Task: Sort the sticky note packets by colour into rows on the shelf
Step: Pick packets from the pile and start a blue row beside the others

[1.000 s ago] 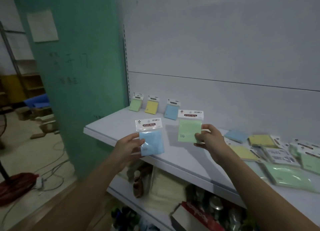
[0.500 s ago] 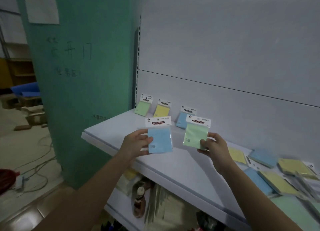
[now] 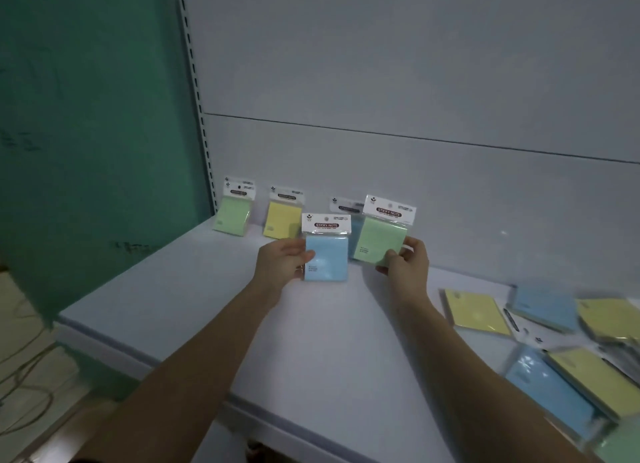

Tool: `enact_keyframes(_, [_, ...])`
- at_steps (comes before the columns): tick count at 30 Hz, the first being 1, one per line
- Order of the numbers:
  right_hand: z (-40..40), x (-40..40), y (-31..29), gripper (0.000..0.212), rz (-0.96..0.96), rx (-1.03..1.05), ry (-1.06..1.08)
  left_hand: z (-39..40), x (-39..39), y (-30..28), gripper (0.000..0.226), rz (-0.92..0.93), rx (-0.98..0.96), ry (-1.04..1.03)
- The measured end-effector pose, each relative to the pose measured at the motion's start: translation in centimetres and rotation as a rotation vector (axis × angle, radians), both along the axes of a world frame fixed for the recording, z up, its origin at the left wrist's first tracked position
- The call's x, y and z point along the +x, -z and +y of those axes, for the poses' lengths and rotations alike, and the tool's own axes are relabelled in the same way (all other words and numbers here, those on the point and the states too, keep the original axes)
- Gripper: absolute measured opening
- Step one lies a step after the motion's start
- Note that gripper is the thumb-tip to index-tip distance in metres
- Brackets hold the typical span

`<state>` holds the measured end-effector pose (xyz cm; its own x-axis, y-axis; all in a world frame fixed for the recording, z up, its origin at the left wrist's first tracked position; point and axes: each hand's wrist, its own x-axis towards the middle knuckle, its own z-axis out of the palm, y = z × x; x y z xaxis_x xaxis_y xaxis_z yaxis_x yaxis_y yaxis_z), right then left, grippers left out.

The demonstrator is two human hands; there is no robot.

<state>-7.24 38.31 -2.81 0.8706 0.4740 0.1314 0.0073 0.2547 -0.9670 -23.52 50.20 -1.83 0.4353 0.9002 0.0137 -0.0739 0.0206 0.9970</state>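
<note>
My left hand [image 3: 282, 261] pinches a blue sticky note packet [image 3: 326, 254] by its left edge, upright above the white shelf [image 3: 214, 310]. My right hand [image 3: 407, 266] pinches a green packet [image 3: 381, 239] by its lower right corner, held a little higher and further back. Against the back panel lean a green packet [image 3: 232, 211], a yellow packet [image 3: 282, 216] and a blue packet [image 3: 346, 208], the last mostly hidden behind the two held ones.
Several loose yellow, blue and green packets lie in a pile [image 3: 568, 351] on the right of the shelf. A green wall [image 3: 86, 116] stands at the left. Cables [image 3: 24, 376] trail on the floor below left.
Both hands have carried their packets forward over the shelf toward the row at the back. The view has moved closer and tilted down.
</note>
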Motion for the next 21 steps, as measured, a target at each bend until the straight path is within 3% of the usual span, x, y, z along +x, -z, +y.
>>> enact_keyframes(7, [-0.2, 2.1, 1.4, 0.03, 0.034, 0.032, 0.124, 3.5, 4.6, 1.2, 0.026, 0.087, 0.13, 0.024])
enact_keyframes(12, [0.0, 2.1, 1.7, 0.03, -0.011, 0.061, 0.125, 4.3, 6.1, 2.5, 0.025, 0.177, 0.297, -0.034])
enact_keyframes(21, [0.2, 2.4, 2.1, 0.025, -0.033, 0.02, 0.123, 3.6, 6.9, 2.3, 0.02, 0.212, 0.407, -0.037])
